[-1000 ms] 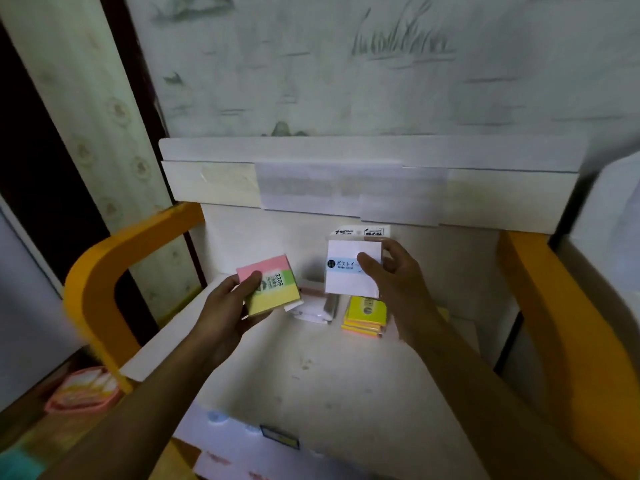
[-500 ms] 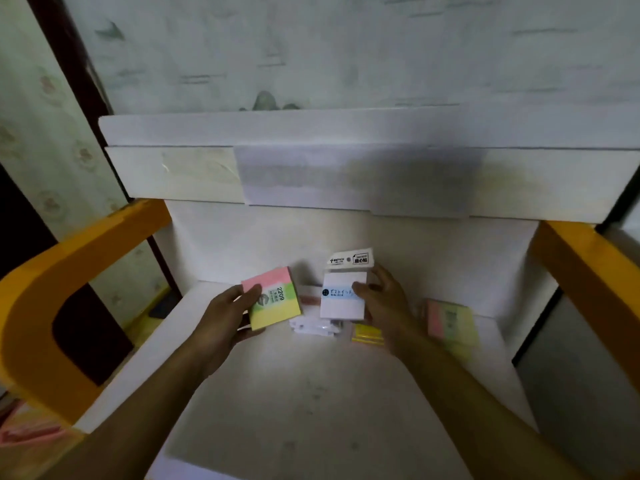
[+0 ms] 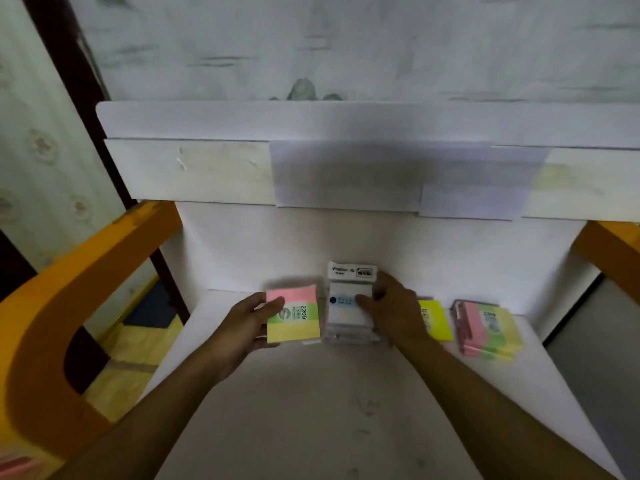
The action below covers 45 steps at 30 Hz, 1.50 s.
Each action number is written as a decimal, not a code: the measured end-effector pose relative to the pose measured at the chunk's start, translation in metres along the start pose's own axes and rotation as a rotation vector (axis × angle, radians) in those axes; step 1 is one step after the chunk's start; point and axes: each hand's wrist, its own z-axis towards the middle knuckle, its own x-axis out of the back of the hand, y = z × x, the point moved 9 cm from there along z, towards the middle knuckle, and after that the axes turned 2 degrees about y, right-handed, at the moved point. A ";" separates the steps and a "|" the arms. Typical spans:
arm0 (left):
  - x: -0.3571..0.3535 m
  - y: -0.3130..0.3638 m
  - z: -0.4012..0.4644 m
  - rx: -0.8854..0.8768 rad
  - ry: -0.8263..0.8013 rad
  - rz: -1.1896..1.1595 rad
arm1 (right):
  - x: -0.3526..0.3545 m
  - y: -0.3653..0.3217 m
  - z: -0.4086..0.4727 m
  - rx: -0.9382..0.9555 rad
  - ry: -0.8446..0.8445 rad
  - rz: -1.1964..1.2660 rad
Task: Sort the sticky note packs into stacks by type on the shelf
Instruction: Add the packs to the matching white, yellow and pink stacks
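From my remote feed: white shelf (image 3: 346,410) w/ broad bare surface in the foreground, orange frame rails (image 3: 69,306) hemming both sides, an upper board (image 3: 194,171) overhanging the back wall. All packs sit along the rear edge. Left hand (image 3: 242,327) reaches in from lower left, thumb on top and fingers under, grasping a pink-green-yellow pack (image 3: 292,318) marked 2209; can't tell whether it rests on the shelf or is just above it. Just beside it, right hand (image 3: 394,311) clamps a white pack (image 3: 349,303) w/ a blue label, thumb across the face, fingers behind; clear packaging of more white packs (image 3: 349,336) shows beneath, contact unclear. Right wrist hides part of a yellow pack (image 3: 438,320). Farther right, well apart from the hands, a stack of pink-green-yellow packs (image 3: 488,332) lies near the shelf's right edge. Label print too blurred to read beyond the nos. Both forearms cut off at frame bottom.
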 end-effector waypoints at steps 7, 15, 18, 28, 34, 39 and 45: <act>-0.032 0.008 0.007 -0.019 -0.083 -0.187 | 0.029 -0.016 -0.019 0.087 0.166 0.093; -0.125 0.041 0.003 -0.094 -0.222 -0.343 | 0.054 -0.002 -0.068 -0.008 0.014 0.445; -0.174 0.041 -0.005 -0.137 -0.261 -0.122 | 0.081 0.014 -0.063 -0.010 0.076 0.471; -0.264 0.029 0.010 -0.251 -0.319 0.200 | 0.144 0.099 -0.057 -0.139 -0.020 0.535; -0.285 0.017 0.028 -0.157 -0.337 0.229 | 0.174 0.144 -0.024 -0.250 0.198 0.396; -0.286 0.006 0.028 -0.147 -0.400 0.264 | 0.183 0.159 -0.005 -0.276 0.212 0.179; -0.283 0.008 0.031 -0.213 -0.402 0.291 | 0.170 0.167 0.005 -0.275 0.178 0.069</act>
